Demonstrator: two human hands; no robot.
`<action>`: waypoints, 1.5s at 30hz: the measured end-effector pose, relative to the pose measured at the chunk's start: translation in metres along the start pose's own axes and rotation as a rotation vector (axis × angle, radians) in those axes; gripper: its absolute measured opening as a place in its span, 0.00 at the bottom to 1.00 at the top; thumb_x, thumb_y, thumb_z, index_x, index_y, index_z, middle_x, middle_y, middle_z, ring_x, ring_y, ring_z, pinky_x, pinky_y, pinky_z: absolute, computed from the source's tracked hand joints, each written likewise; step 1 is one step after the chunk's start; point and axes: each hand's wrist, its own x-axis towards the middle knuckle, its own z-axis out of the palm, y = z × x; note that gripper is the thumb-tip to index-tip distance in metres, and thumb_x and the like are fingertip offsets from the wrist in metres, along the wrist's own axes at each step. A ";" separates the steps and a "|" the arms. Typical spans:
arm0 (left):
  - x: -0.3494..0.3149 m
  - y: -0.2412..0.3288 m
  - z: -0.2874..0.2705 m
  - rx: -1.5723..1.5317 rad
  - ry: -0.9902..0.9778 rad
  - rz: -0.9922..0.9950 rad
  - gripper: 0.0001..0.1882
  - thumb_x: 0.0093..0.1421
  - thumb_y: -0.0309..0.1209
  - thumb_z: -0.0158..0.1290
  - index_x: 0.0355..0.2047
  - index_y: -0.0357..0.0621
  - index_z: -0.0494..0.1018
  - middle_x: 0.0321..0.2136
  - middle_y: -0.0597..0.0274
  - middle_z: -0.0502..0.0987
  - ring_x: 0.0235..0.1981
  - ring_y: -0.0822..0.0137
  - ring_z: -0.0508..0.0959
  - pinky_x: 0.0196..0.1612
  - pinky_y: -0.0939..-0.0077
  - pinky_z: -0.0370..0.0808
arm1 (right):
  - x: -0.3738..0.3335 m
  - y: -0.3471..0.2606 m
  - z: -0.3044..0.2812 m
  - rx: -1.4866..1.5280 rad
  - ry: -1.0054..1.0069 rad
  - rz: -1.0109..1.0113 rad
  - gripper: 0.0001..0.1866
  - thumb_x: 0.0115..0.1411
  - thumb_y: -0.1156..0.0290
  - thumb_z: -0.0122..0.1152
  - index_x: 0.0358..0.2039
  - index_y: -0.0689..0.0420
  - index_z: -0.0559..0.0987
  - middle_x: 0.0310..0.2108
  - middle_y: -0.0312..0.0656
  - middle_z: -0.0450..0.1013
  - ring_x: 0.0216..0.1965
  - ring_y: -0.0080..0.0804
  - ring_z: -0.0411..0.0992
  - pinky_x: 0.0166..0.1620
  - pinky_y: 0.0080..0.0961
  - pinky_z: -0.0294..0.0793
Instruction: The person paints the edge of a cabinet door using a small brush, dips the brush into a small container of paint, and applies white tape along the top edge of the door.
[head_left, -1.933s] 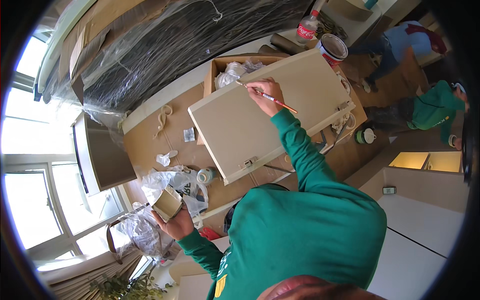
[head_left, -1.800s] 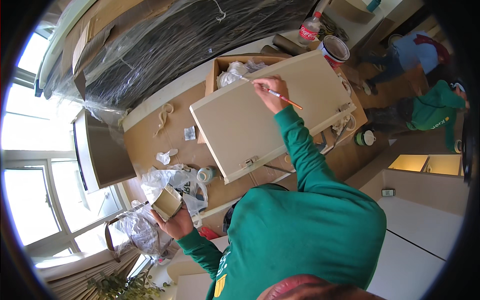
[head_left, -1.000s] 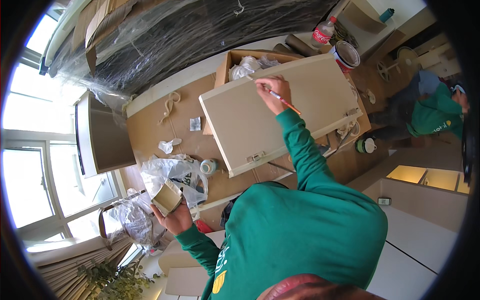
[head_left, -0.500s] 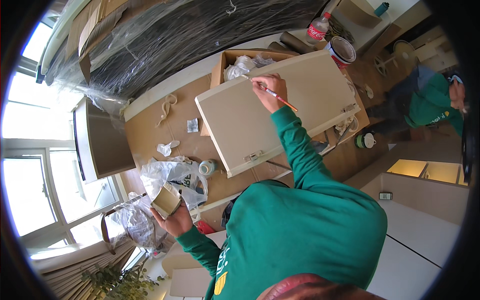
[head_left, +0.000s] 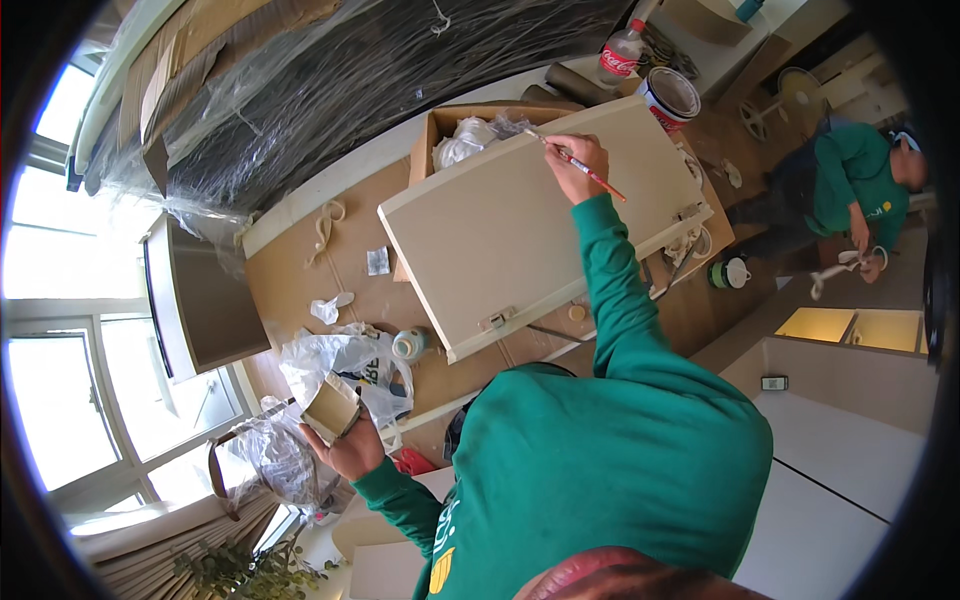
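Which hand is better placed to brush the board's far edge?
Probably the right hand: it holds the brush, tip near the far edge of the board. The left hand is away from the board, holding a small open container.

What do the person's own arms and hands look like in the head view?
The left hand and right hand are bare, with no gloves showing. The left sleeve and right sleeve are long, plain green and reach about the wrists, matching the green top.
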 end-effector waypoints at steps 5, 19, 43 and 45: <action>-0.001 -0.002 0.002 0.005 -0.013 0.004 0.27 0.70 0.50 0.45 0.59 0.44 0.70 0.61 0.53 0.71 0.62 0.56 0.69 0.64 0.55 0.64 | 0.011 0.015 -0.013 -0.037 0.021 0.050 0.07 0.50 0.71 0.67 0.31 0.55 0.86 0.27 0.42 0.81 0.33 0.42 0.77 0.39 0.35 0.79; -0.010 -0.018 0.031 -0.028 0.081 -0.033 0.25 0.68 0.50 0.47 0.58 0.49 0.72 0.56 0.58 0.76 0.57 0.54 0.75 0.57 0.53 0.71 | -0.024 -0.023 -0.006 0.622 -0.178 0.101 0.08 0.62 0.74 0.63 0.40 0.62 0.83 0.35 0.42 0.81 0.34 0.26 0.78 0.37 0.21 0.77; -0.054 0.066 0.020 0.004 -0.389 -0.407 0.31 0.71 0.54 0.41 0.57 0.37 0.70 0.52 0.54 0.77 0.54 0.60 0.75 0.59 0.63 0.70 | -0.212 -0.361 -0.124 0.578 -1.064 -0.206 0.09 0.57 0.75 0.66 0.39 0.62 0.85 0.31 0.36 0.78 0.30 0.17 0.72 0.33 0.19 0.71; -0.059 0.078 0.012 0.021 -0.381 -0.447 0.32 0.71 0.54 0.42 0.57 0.37 0.70 0.51 0.55 0.77 0.54 0.61 0.75 0.59 0.64 0.69 | -0.223 -0.369 -0.123 0.606 -1.004 -0.308 0.09 0.56 0.77 0.66 0.38 0.62 0.85 0.31 0.37 0.79 0.30 0.18 0.72 0.34 0.19 0.71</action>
